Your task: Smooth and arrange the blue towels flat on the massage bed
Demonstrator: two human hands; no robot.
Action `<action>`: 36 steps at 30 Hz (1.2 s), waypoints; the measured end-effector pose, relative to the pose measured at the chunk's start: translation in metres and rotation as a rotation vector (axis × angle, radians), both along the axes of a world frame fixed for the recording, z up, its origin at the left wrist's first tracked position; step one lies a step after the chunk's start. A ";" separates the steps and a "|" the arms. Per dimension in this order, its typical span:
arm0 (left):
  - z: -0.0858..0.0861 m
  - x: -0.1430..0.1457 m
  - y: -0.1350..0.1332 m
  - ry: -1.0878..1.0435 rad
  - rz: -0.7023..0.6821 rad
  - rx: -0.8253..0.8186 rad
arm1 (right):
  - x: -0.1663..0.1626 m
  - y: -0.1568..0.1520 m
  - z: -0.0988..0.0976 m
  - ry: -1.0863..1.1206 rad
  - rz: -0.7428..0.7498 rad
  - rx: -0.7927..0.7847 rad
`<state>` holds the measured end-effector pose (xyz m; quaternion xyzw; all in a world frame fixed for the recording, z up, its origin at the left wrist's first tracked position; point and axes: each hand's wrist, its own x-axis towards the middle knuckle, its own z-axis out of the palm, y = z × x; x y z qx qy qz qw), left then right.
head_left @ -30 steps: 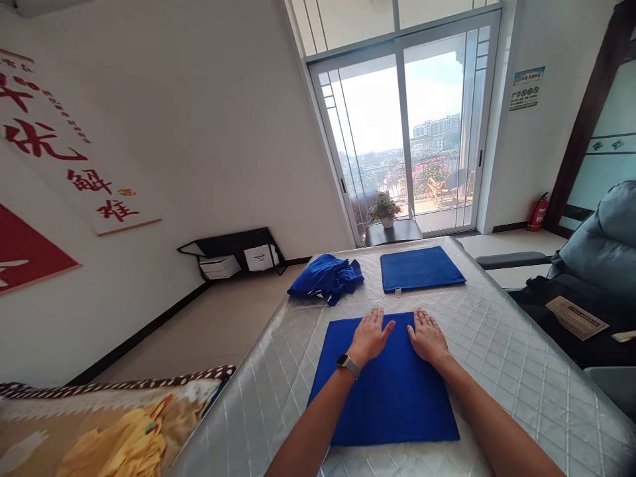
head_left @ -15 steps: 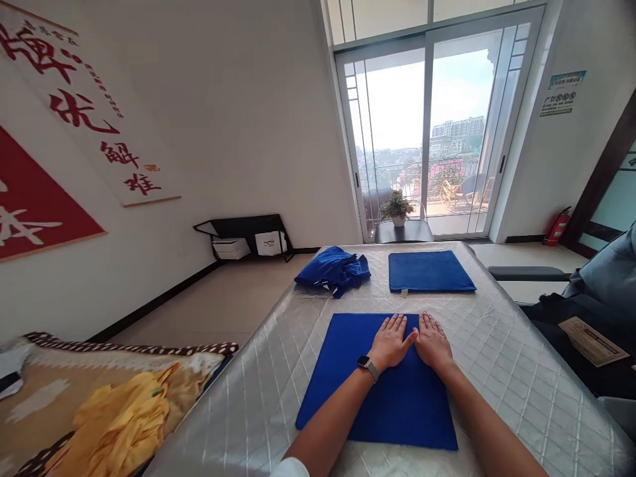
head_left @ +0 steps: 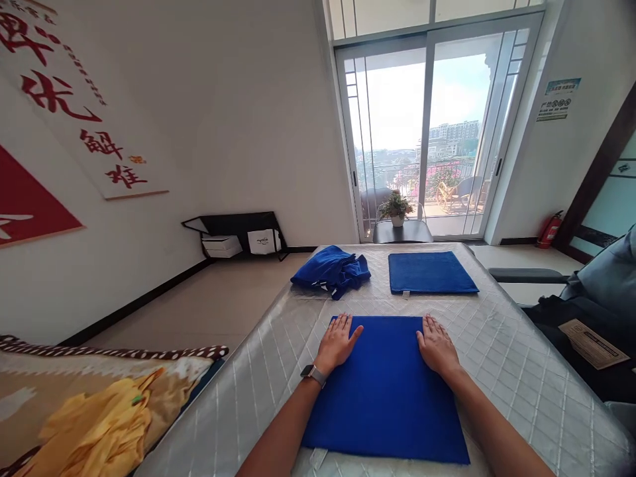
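My left hand (head_left: 339, 346) and right hand (head_left: 440, 344) lie palm down, fingers extended, at the far corners of the flat blue cloth (head_left: 387, 391), which sits between the quilted cover's (head_left: 511, 351) left and right edges. In my judgement, light, even outward strokes serve best; uneven pressure could skew it.

a potted plant (head_left: 396, 207) sits on a chair (head_left: 417, 232) (a red extinguisher (head_left: 550, 231) stands farther right).

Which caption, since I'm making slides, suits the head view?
Left hand and right hand rest at the far corners of a rectangular blue cloth on a silver quilted cover.
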<state>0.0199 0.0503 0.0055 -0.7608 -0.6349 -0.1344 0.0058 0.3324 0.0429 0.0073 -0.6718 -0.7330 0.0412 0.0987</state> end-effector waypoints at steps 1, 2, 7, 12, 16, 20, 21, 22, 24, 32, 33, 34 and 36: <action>-0.002 -0.008 0.001 -0.002 0.023 0.002 | 0.000 0.000 0.000 -0.001 0.001 -0.004; -0.004 -0.014 0.002 -0.004 0.038 0.001 | 0.000 0.000 0.000 -0.004 0.002 -0.007; -0.006 -0.023 0.003 -0.014 0.059 -0.002 | 0.000 0.000 0.002 -0.024 0.005 -0.021; -0.004 -0.022 0.003 -0.025 0.057 -0.019 | 0.000 0.002 0.001 -0.039 0.012 -0.020; -0.004 -0.024 0.003 -0.027 0.052 -0.008 | 0.001 0.002 0.003 -0.070 0.020 -0.016; -0.004 -0.024 0.003 -0.024 0.050 -0.004 | 0.003 -0.004 0.005 -0.082 0.040 -0.028; -0.004 -0.024 0.003 -0.022 0.049 -0.003 | 0.003 -0.007 0.006 -0.083 0.047 -0.033; -0.004 -0.024 0.003 -0.020 0.047 -0.002 | 0.002 -0.009 0.006 -0.085 0.053 -0.041; -0.004 -0.024 0.004 -0.016 0.043 -0.002 | 0.001 -0.012 0.005 -0.087 0.052 -0.058; -0.007 -0.025 0.004 -0.029 0.054 -0.012 | -0.002 -0.012 0.004 -0.027 0.013 -0.087; -0.008 -0.025 0.004 -0.035 0.056 -0.014 | -0.002 -0.012 0.005 -0.020 0.011 -0.092; -0.008 -0.026 0.004 -0.040 0.057 -0.018 | -0.002 -0.012 0.005 -0.014 0.010 -0.097; -0.009 -0.025 0.004 -0.046 0.064 -0.027 | -0.002 -0.013 0.006 0.000 0.010 -0.109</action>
